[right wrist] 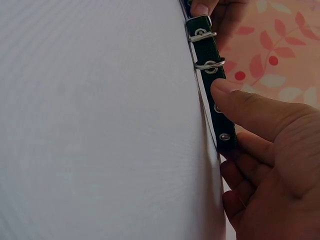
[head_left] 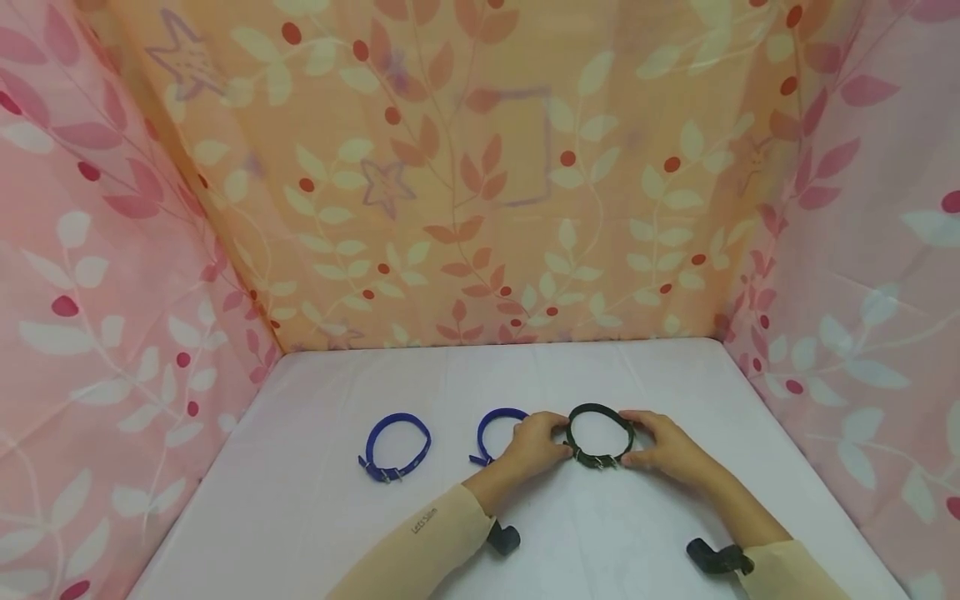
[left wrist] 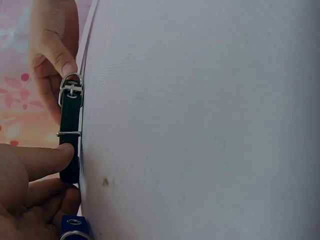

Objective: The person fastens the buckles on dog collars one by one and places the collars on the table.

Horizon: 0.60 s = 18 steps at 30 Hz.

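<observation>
A dark green collar (head_left: 597, 460), buckled into a ring, lies on the white table between my two hands in the head view. My left hand (head_left: 536, 446) holds its left side, thumb on the near part of the strap. On the opposite side, my right hand (head_left: 667, 450) pinches the strap between thumb and fingers. Its metal buckle (left wrist: 72, 90) and metal eyelets (right wrist: 224, 136) show up close in the wrist views. Partly hidden behind my left hand is a blue collar (head_left: 501, 412). Another blue collar (head_left: 400, 417), also ring-shaped, lies farther left.
The white table (head_left: 315, 517) has patterned cloth on three sides: a pink left wall (head_left: 127, 292), an orange back wall (head_left: 450, 233) and a pink right wall (head_left: 862, 267). Black wrist mounts (head_left: 716, 557) stick out from both beige sleeves (head_left: 427, 542).
</observation>
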Motion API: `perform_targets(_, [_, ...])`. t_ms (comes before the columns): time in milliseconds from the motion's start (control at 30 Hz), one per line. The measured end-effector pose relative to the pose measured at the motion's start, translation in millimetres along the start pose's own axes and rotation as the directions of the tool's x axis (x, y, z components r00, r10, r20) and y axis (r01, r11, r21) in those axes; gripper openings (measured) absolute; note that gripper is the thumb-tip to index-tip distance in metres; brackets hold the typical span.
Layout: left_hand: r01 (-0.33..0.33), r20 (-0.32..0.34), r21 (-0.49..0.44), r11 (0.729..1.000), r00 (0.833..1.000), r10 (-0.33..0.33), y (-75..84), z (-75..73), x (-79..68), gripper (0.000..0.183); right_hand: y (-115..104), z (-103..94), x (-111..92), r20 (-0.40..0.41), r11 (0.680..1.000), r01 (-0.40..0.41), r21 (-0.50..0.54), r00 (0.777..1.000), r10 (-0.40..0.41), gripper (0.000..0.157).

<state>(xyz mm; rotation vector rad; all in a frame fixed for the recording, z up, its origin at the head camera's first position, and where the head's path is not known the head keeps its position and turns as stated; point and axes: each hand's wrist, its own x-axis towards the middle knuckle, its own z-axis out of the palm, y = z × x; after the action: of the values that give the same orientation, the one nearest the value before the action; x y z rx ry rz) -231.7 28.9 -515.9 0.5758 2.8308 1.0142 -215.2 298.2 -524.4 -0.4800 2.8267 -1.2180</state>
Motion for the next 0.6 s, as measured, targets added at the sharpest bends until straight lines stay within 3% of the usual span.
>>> perform_targets(367, [-0.038,0.137,0.011,0.999,0.99,0.036,3.3,-6.3,-7.2,0.052,-8,-6.8,-11,-0.034,0.992,0.014,-0.123,0.999,-0.019,0.074])
perform_targets(600, [-0.096,0.166,0.022,0.995,0.982,0.091,2.0,-18.2,-13.8,0.048,-20,-3.4,-15,-0.12,0.982,0.036,-0.188,0.991,-0.06,0.054])
